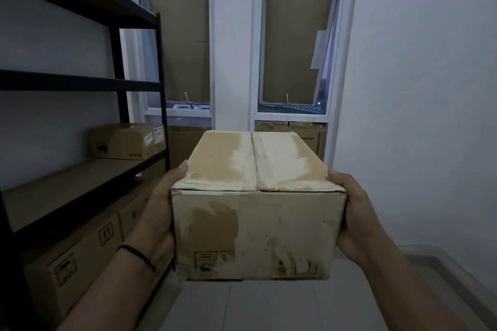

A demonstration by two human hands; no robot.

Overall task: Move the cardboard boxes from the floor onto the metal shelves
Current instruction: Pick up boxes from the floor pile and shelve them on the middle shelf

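1. A worn, stained brown cardboard box [258, 204] with a taped seam along its closed top flaps is held up in the air in front of the person, above the pale tiled floor [269, 306] and touching nothing else.
2. The left hand [158, 212] presses against the box's left side, its thumb lying up along the top left edge; the other fingers are hidden behind the box. The forearm reaches in from the lower left, with a thin black band [138, 256] round the wrist.
3. The right hand [352, 217] clasps the box's right side in mirror fashion, thumb hooked over the top right corner, fingers out of sight. Its forearm comes in from the lower right.
4. Both hands grip the same box, one on each side, at about the same height.
5. To the left stands a black metal shelving unit [160, 83] with brown board shelves. A small brown cardboard carton with white labels [127, 141] sits at the far end of the lower shelf.
6. Under that shelf, a row of larger brown cartons with printed handling symbols [80, 258] stands at floor level.
7. Ahead, two tall white-framed windows [254, 62] are covered on the inside with sheets of brown cardboard [293, 29].
8. A plain white wall [419, 88] fills the right side.
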